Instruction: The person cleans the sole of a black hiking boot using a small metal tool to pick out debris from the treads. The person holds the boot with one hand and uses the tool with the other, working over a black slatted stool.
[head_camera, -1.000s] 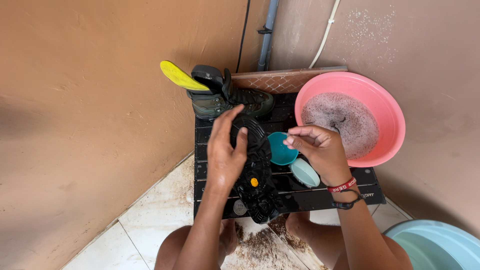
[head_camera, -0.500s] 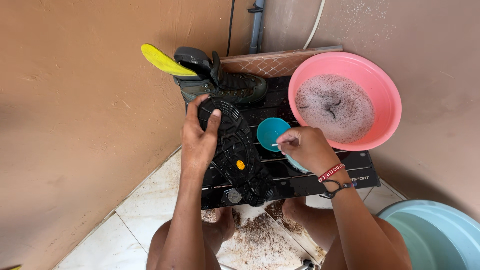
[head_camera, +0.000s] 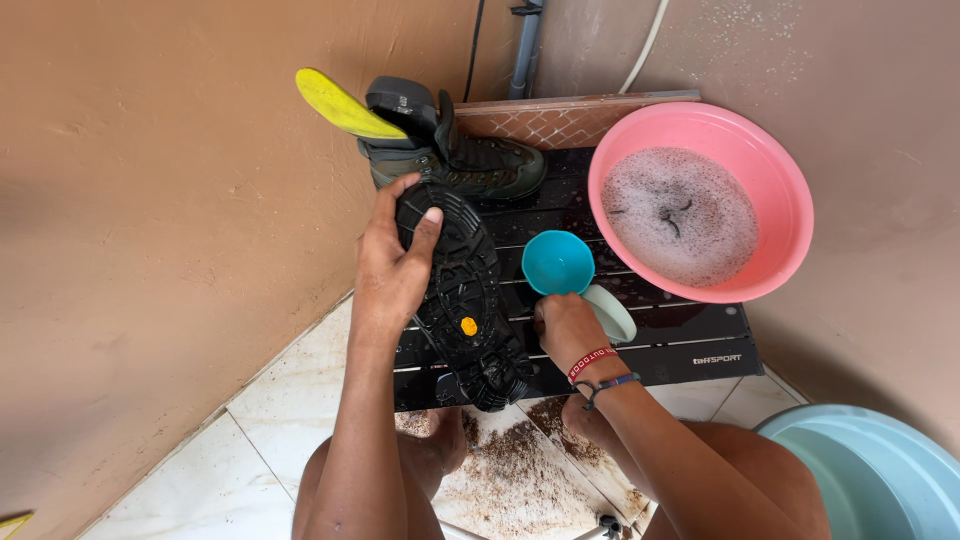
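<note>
From here I see my left hand (head_camera: 392, 275) wrapped around a black boot (head_camera: 462, 300), turned sole-up so the lugged tread faces the camera; the thumb lies across the heel end of the tread and the fingers curl under the edge. The boot lies lengthwise over the wet black slatted tabletop (head_camera: 690, 335), its toe end reaching the near edge. My right hand (head_camera: 568, 325) is clenched on a pale green handle belonging to a small teal scoop (head_camera: 558, 263), which sits just beside the boot on its right, mouth up. A red band and a dark band circle that wrist. Behind the boot stands a second boot (head_camera: 470, 165), olive and black, upright against the wall, with a yellow insole (head_camera: 342, 105) sticking out of it to the left. A pink basin (head_camera: 770, 180) full of foamy water rests on the right of the tabletop, near the scoop. On the tiled floor (head_camera: 200, 480) beneath, brown dirt is scattered, and a light blue tub (head_camera: 880, 470) shows at the lower right corner.
</note>
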